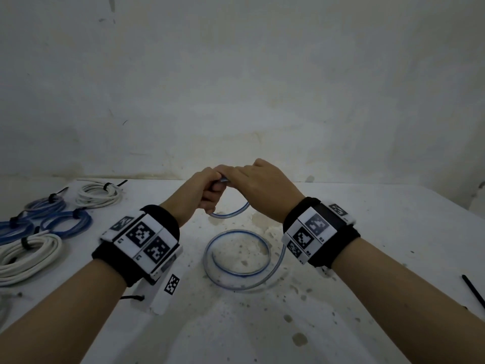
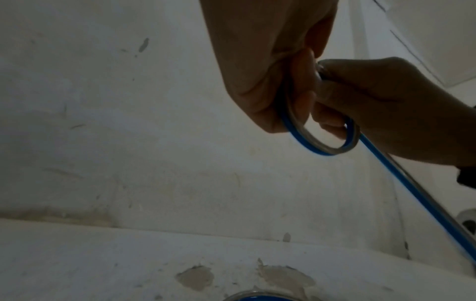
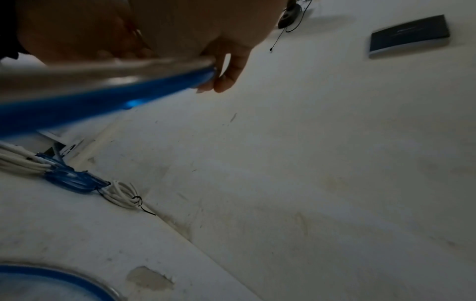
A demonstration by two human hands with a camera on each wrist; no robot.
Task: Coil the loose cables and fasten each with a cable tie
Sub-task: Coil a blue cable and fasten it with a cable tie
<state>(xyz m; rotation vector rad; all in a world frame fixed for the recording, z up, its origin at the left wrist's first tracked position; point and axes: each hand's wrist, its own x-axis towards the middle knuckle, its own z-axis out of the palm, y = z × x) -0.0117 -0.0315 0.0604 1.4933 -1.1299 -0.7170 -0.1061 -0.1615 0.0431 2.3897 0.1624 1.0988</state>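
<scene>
A clear cable with a blue stripe (image 1: 237, 258) lies in a wide loop on the white table (image 1: 367, 232) and rises to my hands. Above the table's far edge my left hand (image 1: 210, 187) grips a small loop of this cable (image 2: 322, 142). Right beside it, touching, my right hand (image 1: 252, 179) curls its fingers (image 2: 335, 126) round the same cable. In the right wrist view the cable (image 3: 103, 97) runs blurred and close across the frame, under my right hand (image 3: 226, 77). A black cable tie (image 1: 472, 290) lies at the table's right edge.
Several tied coils sit at the table's left: white coils (image 1: 98, 195) (image 1: 29, 254) and blue coils (image 1: 67, 223), each bound with a black tie. A stained wall (image 1: 262, 88) stands right behind the table. A dark plate (image 3: 409, 35) hangs on the wall.
</scene>
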